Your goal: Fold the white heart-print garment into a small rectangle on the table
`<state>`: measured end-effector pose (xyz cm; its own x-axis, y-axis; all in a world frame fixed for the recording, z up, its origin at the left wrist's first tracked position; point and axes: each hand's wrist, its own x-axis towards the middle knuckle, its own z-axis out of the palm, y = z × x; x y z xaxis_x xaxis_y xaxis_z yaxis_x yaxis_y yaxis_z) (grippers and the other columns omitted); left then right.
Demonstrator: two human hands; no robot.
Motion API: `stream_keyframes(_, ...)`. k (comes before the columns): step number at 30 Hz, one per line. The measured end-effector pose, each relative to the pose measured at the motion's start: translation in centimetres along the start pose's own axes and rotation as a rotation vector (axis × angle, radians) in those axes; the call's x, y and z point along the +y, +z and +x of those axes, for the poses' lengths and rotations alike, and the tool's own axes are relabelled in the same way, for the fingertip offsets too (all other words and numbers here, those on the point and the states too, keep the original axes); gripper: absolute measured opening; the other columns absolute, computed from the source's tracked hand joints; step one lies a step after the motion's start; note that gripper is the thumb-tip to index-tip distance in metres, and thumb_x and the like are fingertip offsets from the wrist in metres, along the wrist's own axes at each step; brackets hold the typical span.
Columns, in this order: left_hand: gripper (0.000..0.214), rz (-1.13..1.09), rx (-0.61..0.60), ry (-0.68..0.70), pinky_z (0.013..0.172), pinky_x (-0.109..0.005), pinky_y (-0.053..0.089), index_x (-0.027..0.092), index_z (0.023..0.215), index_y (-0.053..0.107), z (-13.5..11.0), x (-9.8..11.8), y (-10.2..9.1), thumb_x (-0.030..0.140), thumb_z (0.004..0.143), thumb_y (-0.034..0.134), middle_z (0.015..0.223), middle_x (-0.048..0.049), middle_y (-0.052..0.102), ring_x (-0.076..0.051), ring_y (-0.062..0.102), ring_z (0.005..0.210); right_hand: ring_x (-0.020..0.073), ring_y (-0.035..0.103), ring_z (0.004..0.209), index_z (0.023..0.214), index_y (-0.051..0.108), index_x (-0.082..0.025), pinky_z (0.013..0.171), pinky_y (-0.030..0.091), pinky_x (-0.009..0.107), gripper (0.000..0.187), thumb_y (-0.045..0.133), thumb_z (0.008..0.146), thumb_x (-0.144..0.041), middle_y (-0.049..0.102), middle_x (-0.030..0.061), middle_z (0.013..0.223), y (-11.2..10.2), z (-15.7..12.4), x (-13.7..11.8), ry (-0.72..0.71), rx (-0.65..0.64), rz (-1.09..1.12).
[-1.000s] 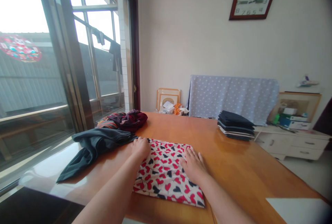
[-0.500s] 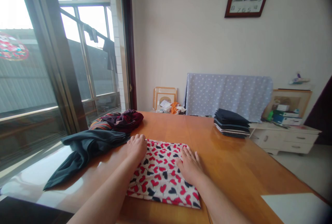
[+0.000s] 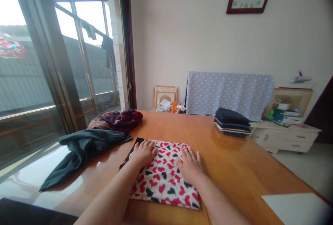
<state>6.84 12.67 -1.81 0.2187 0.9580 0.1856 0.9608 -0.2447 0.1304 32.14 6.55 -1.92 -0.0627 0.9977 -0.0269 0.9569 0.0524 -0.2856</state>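
A folded white cloth with red and dark hearts (image 3: pixel 162 183) lies on the wooden table (image 3: pixel 234 169) in front of me. My left hand (image 3: pixel 143 153) rests flat on its far left part, fingers stretched out. My right hand (image 3: pixel 189 164) lies flat on its right part, fingers spread. A black strip of fabric (image 3: pixel 132 148) shows along the cloth's left edge beside my left hand.
A dark grey garment (image 3: pixel 83 147) lies crumpled to the left, with a maroon and striped bundle (image 3: pixel 119 120) behind it. A stack of folded dark clothes (image 3: pixel 231 122) sits at the far right of the table. A white sheet (image 3: pixel 293 207) lies at the near right corner. Windows run along the left.
My left hand slid from the cloth's far left corner inward onto its top and flattened out. A black strip of fabric now shows at the left edge. My right hand barely moved.
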Motion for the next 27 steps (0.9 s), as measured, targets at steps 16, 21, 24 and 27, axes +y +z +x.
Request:
stream_keyframes(16,0.059,-0.030,-0.013,0.010,0.119,-0.063,0.017,0.030,0.143,0.052,-6.5,3.9,-3.6,0.060,0.101,0.023,0.157,-0.0091,0.044,-0.032,0.032,0.149,0.0265,0.000,0.157,0.163,0.013,-0.021,0.122,-0.007,0.058,0.075,0.015,0.099,-0.059,0.008,0.0035,0.170,0.4,0.1,0.3,-0.017,-0.003,-0.047)
stream_keyframes(21,0.076,-0.041,-0.031,-0.038,0.121,-0.065,0.004,0.031,0.152,0.044,-9.6,4.4,-2.4,0.075,0.093,0.028,0.162,-0.0091,0.037,-0.036,0.023,0.152,0.0268,0.003,0.156,0.163,0.013,-0.020,0.122,-0.007,0.059,0.076,0.018,0.099,-0.059,0.011,0.0045,0.170,0.7,0.2,0.5,-0.019,0.019,-0.042)
stream_keyframes(24,0.080,-0.053,-0.008,-0.032,0.122,-0.061,-0.001,0.031,0.154,0.041,-9.9,4.1,-1.9,0.078,0.091,0.030,0.163,-0.0092,0.035,-0.035,0.021,0.153,0.0273,0.004,0.156,0.163,0.012,-0.019,0.122,-0.006,0.059,0.075,0.019,0.099,-0.058,0.012,0.0056,0.170,0.8,0.2,0.6,-0.018,0.015,-0.044)
stream_keyframes(27,0.081,-0.064,0.013,-0.031,0.122,-0.061,-0.003,0.031,0.155,0.039,-9.9,4.0,-1.6,0.079,0.090,0.030,0.163,-0.0085,0.035,-0.035,0.020,0.153,0.0277,0.004,0.156,0.163,0.014,-0.019,0.122,-0.005,0.059,0.074,0.021,0.100,-0.057,0.013,0.0059,0.169,0.9,0.2,0.6,-0.021,0.017,-0.048)
